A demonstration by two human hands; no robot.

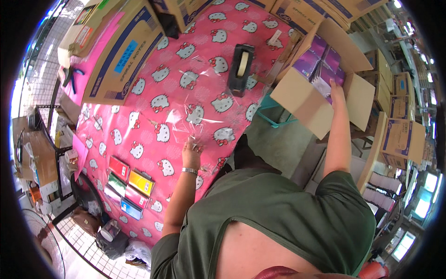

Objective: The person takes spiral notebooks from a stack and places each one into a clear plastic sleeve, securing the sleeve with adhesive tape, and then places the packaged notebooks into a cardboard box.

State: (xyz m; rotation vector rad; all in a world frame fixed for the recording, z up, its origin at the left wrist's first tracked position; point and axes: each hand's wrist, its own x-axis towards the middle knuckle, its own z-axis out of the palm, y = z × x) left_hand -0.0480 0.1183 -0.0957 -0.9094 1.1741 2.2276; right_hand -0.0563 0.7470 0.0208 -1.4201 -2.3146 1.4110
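My left hand is closed on a crumpled clear plastic bag that lies over the pink cartoon-cat tablecloth. My right arm stretches out to an open cardboard box at the right. Inside it, my right hand grips the side of purple spiral notebooks; its far fingers are partly hidden. More purple notebooks are stacked beside these. Beyond my left hand stands a black tape dispenser with a pale roll.
Small notebooks in red, yellow, green and blue lie at the table's left. A closed carton stands at the far left, other cartons at the back. A teal stool is under the open box. A fan stands lower left.
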